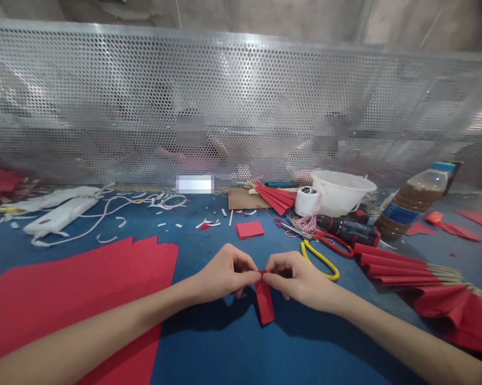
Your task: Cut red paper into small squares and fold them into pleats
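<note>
A narrow strip of folded red paper (266,306) hangs down between my two hands, above the blue table (216,355). My left hand (227,275) pinches its top edge between thumb and fingers. My right hand (297,280) grips the same edge from the other side, thumb tip close to the left one. Just beyond the hands lies a small red paper stack (249,230). Scissors with one yellow and one red handle (321,260) rest near my right hand. Large red paper sheets (104,278) are spread under and beside my left forearm.
Pleated red paper fans (401,267) lie at the right, near a cordless drill (347,229) and a bottle of brown liquid (415,200). Behind stand a white bowl (341,195) and a spool (306,201). A power strip (62,216) sits left, before a perforated metal screen (241,101).
</note>
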A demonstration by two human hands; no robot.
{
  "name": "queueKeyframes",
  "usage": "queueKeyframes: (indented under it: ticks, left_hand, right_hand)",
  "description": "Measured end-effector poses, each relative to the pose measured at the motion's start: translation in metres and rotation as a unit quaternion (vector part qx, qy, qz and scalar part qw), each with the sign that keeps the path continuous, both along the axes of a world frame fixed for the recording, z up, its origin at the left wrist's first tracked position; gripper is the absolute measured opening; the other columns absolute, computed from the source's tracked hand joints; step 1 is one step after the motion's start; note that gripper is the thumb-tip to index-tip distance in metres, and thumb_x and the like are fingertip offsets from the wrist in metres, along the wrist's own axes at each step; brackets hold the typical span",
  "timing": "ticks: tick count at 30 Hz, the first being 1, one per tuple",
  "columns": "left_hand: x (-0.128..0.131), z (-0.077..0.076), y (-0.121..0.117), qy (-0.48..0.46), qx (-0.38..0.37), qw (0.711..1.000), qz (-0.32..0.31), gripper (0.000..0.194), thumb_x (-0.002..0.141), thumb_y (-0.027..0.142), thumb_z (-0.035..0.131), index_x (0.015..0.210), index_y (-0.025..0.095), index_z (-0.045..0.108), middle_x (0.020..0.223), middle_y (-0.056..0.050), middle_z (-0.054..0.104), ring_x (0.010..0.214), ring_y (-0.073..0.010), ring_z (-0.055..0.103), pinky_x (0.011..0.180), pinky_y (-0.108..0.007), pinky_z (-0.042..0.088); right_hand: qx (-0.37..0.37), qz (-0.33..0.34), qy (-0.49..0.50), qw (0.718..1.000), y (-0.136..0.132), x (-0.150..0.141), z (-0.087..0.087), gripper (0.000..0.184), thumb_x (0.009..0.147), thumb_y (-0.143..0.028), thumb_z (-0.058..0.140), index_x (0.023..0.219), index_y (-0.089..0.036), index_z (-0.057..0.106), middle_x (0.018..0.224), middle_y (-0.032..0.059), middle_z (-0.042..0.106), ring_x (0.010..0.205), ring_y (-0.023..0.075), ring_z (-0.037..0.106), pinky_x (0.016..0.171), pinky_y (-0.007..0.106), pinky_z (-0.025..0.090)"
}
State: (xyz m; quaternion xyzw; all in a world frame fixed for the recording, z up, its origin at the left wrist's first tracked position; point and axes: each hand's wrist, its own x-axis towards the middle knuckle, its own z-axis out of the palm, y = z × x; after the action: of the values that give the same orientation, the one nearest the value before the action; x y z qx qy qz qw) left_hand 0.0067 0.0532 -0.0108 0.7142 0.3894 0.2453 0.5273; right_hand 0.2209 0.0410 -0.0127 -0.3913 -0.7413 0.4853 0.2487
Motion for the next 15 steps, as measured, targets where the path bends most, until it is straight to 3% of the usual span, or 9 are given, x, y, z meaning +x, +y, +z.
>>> queueKeyframes:
  ticks: [7,11,15]
  left_hand:
    - [0.001,0.003,-0.003,0.003,-0.010,1.000,-0.012,0.016,0.081,0.023,0.064,0.072,0.012,0.072,0.047,0.004,0.055,0.039,-0.0069,0.048,0.040,-0.016,0.035]
    - [0.000,0.002,-0.001,-0.019,-0.022,1.000,-0.009,0.016,0.080,0.024,0.066,0.071,0.012,0.072,0.045,0.004,0.055,0.038,-0.0068,0.048,0.041,-0.017,0.035]
    - [-0.003,-0.003,0.008,-0.096,-0.062,0.993,0.043,0.019,0.080,0.027,0.070,0.069,0.012,0.072,0.039,0.005,0.053,0.035,-0.0069,0.047,0.042,-0.018,0.036]
  right_hand:
    - [0.006,0.016,0.011,1.000,0.003,0.000,-0.001,0.027,0.088,-0.029,0.063,0.066,-0.017,0.054,0.056,-0.0072,0.038,0.053,0.0085,0.031,0.048,0.023,0.021]
    - [0.004,0.016,0.005,1.000,0.003,-0.001,0.003,0.033,0.092,-0.034,0.060,0.064,-0.017,0.053,0.054,-0.0066,0.039,0.052,0.0087,0.033,0.049,0.023,0.024]
    - [0.005,0.027,-0.016,1.000,0.001,0.000,0.004,0.038,0.097,-0.039,0.054,0.066,-0.017,0.052,0.058,-0.0049,0.046,0.053,0.0091,0.038,0.051,0.023,0.028]
